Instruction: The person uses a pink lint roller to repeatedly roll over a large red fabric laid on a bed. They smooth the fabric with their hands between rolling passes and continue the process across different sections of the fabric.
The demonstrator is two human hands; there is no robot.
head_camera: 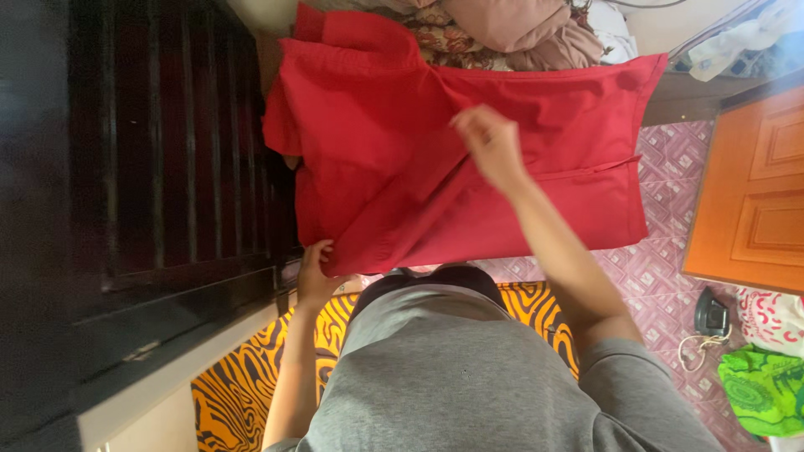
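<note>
Pink patterned floor [662,276] below, red cotton shirt [394,142] spread in the air at chest height. Left hand [315,272] pinching its lower hem, elbow tucked. Right hand [492,144] reaching forward, gripping a middle fold.

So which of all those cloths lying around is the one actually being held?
The big plain red garment, gripped by both hands; the pinkish bundle behind and the green patterned cloth lie untouched.
</note>
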